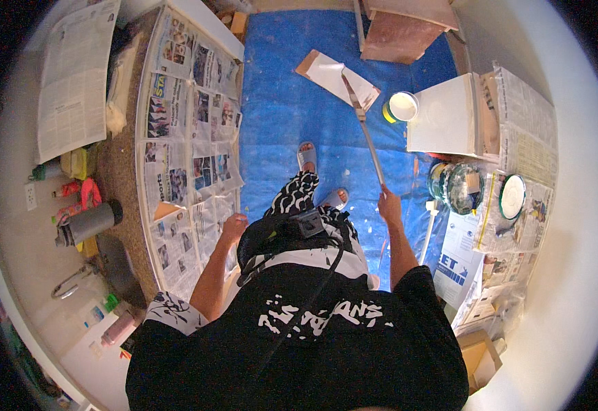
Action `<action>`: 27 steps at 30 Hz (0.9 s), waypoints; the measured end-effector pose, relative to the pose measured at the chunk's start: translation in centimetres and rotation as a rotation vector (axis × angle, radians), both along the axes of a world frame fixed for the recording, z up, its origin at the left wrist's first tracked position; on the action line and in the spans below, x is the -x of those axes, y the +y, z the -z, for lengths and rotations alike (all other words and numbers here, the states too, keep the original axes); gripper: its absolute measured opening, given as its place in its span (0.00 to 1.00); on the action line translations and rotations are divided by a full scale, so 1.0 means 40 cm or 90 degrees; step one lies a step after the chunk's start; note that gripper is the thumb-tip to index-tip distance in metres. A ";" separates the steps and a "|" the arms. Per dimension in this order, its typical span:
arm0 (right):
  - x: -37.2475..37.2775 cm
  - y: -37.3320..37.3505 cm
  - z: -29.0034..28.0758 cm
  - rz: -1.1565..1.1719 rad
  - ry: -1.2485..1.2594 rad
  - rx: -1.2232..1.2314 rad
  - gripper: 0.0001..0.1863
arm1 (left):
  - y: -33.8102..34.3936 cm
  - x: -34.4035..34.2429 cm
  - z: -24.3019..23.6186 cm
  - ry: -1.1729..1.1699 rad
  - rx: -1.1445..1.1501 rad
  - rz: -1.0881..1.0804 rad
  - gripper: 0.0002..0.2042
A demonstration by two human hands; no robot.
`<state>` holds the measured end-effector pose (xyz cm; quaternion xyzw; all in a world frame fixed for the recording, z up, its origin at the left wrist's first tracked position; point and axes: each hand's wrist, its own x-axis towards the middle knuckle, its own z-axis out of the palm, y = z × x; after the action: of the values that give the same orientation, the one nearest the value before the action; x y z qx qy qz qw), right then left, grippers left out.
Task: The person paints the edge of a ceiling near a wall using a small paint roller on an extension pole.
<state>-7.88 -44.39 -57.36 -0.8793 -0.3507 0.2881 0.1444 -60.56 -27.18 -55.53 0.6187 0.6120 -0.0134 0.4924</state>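
My right hand [389, 205] is wrapped round the lower end of a long pole [372, 149]. At the pole's far end a paintbrush [354, 96] reaches a white board [326, 74] with a brown end, which lies on the blue tarp. Whether the bristles touch the board I cannot tell. An open tub of white paint [403, 107] stands just right of the board. My left hand [235, 226] hangs beside the newspaper-covered counter, its fingers loosely curled with nothing visible in them.
Newspaper sheets [193, 137] cover the left counter. A grey bottle [90, 222] lies at its outer side. On the right are a white cabinet [443, 123], a glass jar [465, 186] and a round lid [513, 196]. A wooden cabinet [405, 31] stands at the far end of the blue tarp [278, 89].
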 end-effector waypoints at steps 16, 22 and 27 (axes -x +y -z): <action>0.109 -0.228 -0.072 0.043 0.019 -0.007 0.18 | 0.014 -0.044 0.026 -0.056 0.070 0.007 0.10; 0.045 -0.063 0.057 0.025 -0.006 -0.113 0.18 | 0.011 -0.040 -0.014 0.023 0.073 -0.007 0.12; 0.067 -0.076 0.033 0.055 0.025 -0.020 0.18 | -0.002 -0.004 -0.026 0.029 0.048 0.059 0.12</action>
<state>-10.54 -47.45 -58.68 -0.8854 -0.3140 0.2934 0.1770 -60.40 -27.24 -54.48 0.6267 0.5930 -0.0730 0.5002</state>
